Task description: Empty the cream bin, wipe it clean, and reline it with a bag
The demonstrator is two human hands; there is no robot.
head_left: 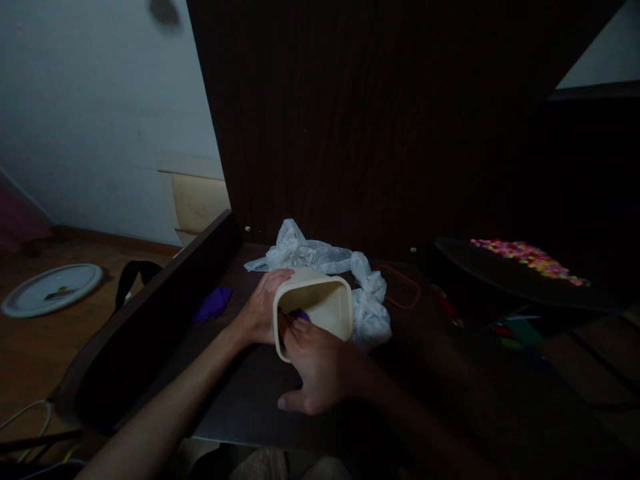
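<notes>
The cream container [327, 308] is clasped by fingers of the left hand [263, 310], inside work is judged unfinished, and whether purple material [301, 315] is pinched by the right hand [319, 367] cannot be told.

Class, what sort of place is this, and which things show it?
Probably a room in a home: a wood-toned floor, a pale wall and dark wooden furniture suggest it.

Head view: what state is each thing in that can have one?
Cream container: open, tilted, mouth toward the camera.
Left hand: holding the container's side.
Right hand: fingers inside the container, tips hidden.
Inner purple piece: partly hidden.
Outer purple piece: lying on the dark surface.
White plastic bag: crumpled.
White disc: flat on the floor.
</notes>
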